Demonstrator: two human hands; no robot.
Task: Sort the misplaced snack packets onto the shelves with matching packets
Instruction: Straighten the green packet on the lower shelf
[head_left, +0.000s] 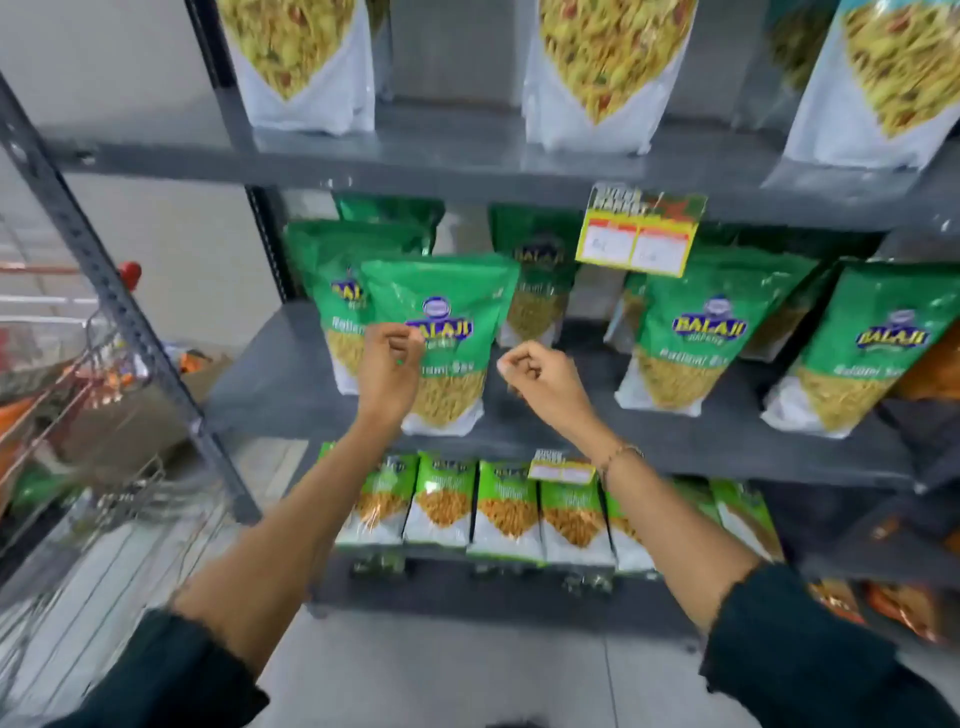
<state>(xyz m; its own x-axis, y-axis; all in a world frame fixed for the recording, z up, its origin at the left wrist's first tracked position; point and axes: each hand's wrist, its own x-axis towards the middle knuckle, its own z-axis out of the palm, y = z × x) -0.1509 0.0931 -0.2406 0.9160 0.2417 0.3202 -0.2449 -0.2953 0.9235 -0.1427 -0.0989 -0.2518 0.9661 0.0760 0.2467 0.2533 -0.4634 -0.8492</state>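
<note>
A green packet (441, 338) is standing upright near the front edge of the middle shelf (291, 384), towards its left end, among matching green packets. The left hand (389, 364) is hovering in front of it, fingers curled and pinched together; whether it is touching the packet is unclear. The right hand (540, 379) is hanging just beside, loosely fisted and holding nothing.
</note>
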